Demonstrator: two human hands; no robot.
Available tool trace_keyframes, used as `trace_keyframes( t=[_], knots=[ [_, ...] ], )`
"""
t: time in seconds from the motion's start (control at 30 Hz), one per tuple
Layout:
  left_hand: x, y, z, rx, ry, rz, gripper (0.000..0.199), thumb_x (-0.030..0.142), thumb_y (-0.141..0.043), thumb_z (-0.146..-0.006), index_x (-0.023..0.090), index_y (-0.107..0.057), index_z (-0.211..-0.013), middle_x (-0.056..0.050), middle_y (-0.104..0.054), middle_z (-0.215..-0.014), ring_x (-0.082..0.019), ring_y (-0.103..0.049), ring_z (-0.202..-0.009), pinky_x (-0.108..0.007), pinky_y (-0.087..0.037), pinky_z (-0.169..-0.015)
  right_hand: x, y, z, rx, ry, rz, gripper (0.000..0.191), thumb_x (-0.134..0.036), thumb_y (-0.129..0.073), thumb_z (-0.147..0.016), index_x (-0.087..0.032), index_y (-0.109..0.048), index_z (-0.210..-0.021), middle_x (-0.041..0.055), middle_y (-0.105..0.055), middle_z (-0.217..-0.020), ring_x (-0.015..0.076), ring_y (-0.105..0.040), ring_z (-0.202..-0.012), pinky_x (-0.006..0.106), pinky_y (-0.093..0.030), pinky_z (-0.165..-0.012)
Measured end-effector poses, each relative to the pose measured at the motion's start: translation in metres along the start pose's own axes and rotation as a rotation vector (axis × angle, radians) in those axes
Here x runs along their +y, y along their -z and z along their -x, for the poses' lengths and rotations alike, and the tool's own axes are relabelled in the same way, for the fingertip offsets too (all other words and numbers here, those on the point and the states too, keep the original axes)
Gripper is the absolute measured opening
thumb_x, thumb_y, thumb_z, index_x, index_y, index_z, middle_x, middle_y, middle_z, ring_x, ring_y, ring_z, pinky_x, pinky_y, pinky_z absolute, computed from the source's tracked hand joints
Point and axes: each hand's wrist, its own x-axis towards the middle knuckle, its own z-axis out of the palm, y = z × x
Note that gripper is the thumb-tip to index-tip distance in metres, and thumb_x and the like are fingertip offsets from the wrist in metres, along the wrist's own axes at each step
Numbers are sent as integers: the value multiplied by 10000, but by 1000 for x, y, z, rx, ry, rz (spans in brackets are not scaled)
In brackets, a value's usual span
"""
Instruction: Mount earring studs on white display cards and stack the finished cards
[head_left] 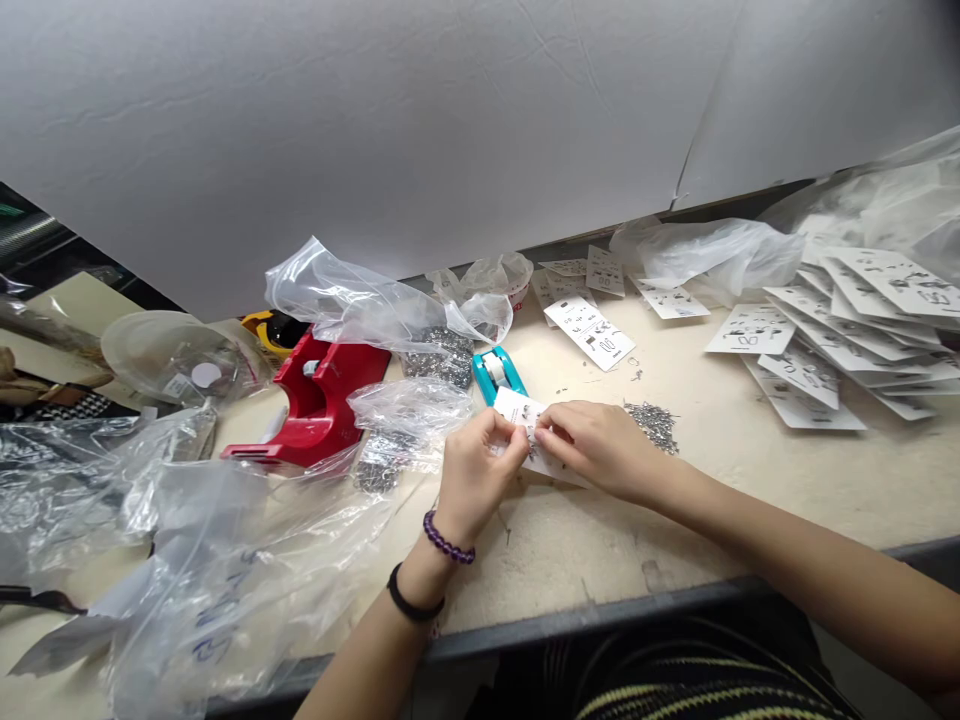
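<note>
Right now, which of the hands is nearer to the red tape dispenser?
The left hand is nearer: it lies just right of the red tape dispenser. The right hand is farther right, beyond the white card.

**A pale workbench under a white board**

A cream tabletop (750,500), scuffed and stained, fills the lower view, edged at the front by a grey metal rim (600,615). Behind it leans a large white board (375,120), creased, joined to a second sheet at the right. Light falls evenly and soft. A dark gap shows at far left.
</note>
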Motion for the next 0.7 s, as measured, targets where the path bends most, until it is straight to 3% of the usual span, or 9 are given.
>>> trace_keyframes(
  t=[0.2, 0.4, 0.7],
  knots=[
    [1, -4, 3, 94, -66, -49, 173, 227, -572, -723, 160, -503, -579, 20, -582, -561, -94, -533, -525, -202, -394, -549, -7, -4, 2, 108, -70, 181, 237, -311, -439, -832, -162, -590, -725, 21, -609, -642, 111, -491, -560, 241, -209, -498],
    [2, -7, 4, 175, -178, -128, 224, 205, -572, -707, 166, -439, -530, 24, -533, -520, -91, -499, -508, -202, -376, -527, -9, -6, 2, 137, -35, 265, 261, -324, -435, -836, -161, -596, -712, 31, -616, -618, 118, -494, -527, 250, -171, -484],
    [2, -11, 6, 161, -160, -108, 258, 241, -554, -732, 180, -399, -535, 30, -490, -520, -86, -467, -497, -206, -367, -510, -10, 1, 7, 150, -6, 275, 292, -332, -417, -845, -157, -592, -691, 42, -613, -605, 124, -500, -518, 258, -160, -473]
  ],
)
